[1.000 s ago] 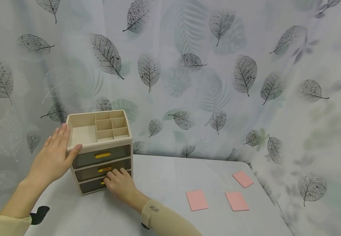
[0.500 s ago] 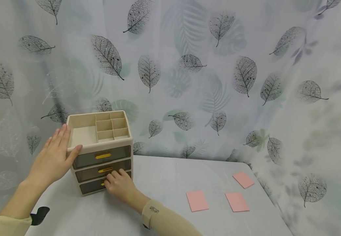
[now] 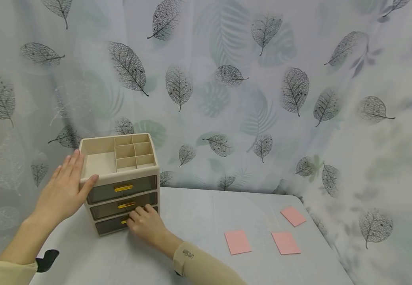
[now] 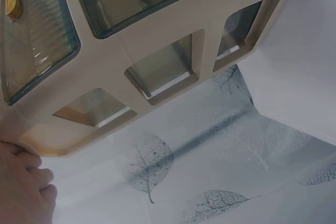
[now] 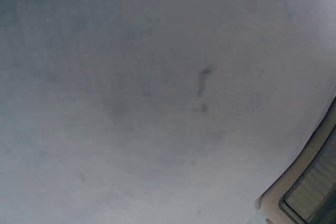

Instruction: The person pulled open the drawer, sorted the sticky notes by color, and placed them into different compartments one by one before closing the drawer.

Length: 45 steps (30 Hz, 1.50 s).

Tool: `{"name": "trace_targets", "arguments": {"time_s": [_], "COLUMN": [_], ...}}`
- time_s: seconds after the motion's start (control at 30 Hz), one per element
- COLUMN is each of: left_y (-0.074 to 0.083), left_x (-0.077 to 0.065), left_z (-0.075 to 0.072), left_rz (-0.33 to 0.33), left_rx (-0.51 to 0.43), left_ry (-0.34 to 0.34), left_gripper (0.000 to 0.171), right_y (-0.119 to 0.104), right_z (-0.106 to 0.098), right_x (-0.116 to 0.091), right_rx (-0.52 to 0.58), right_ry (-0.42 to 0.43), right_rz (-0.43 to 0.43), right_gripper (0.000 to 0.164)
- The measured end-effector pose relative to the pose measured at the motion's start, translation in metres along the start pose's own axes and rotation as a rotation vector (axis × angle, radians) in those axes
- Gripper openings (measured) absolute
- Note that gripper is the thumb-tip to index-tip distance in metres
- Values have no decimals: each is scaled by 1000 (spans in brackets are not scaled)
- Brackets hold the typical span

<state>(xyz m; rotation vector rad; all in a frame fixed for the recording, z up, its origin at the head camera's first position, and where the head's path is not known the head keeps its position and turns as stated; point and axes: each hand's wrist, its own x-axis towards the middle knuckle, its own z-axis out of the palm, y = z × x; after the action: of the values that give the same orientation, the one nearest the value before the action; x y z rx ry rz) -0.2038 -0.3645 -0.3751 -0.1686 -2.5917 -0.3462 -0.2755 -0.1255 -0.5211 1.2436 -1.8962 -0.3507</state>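
Head view: beige drawer organiser (image 3: 120, 184) at the far left of the grey surface (image 3: 191, 221); left hand (image 3: 63, 190), fingers straight, grip released, pressed flat to its left side; right hand (image 3: 145, 222) with fingers curled at the bottom drawer's (image 3: 111, 224) gold handle; three pink notes (image 3: 238, 242) lie right. Left wrist view: organiser side (image 4: 152, 61) with cut-out windows, left hand fingers (image 4: 23, 182) at lower left. Right wrist view: grey surface (image 5: 147, 93), organiser corner (image 5: 310, 187) at lower right, hand unseen.
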Motion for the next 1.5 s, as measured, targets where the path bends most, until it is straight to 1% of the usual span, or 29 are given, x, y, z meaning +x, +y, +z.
{"name": "trace_targets", "arguments": {"time_s": [0.1, 0.23, 0.47, 0.6, 0.77, 1.07, 1.27, 1.4, 1.5], "left_y": [0, -1, -2, -2, -1, -2, -2, -1, 0], "left_x": [0, 0, -1, 0, -1, -1, -1, 0, -1], "left_z": [0, 0, 0, 0, -1, 0, 1, 1, 0], "left_rz": [-2, -4, -2, -1, -8, -5, -9, -11, -12], "left_rx": [1, -2, -3, -4, -9, -16, -19, -19, -19], "left_ry": [2, 1, -2, 2, -4, 3, -1, -6, -8], "left_gripper": [81, 81, 80, 80, 80, 80, 80, 80, 80], "right_y": [-1, -1, 0, 1, 1, 2, 2, 3, 3], "right_z": [3, 7, 9, 9, 11, 6, 2, -2, -5], "right_x": [0, 1, 3, 4, 3, 0, -4, -8, -11], "right_rx": [15, 43, 26, 59, 66, 59, 86, 67, 44], "right_ry": [14, 50, 63, 81, 111, 147, 136, 173, 219], "right_rz": [24, 46, 57, 70, 84, 68, 54, 27, 4], "right_gripper": [13, 14, 10, 10, 12, 15, 16, 16, 16]}}
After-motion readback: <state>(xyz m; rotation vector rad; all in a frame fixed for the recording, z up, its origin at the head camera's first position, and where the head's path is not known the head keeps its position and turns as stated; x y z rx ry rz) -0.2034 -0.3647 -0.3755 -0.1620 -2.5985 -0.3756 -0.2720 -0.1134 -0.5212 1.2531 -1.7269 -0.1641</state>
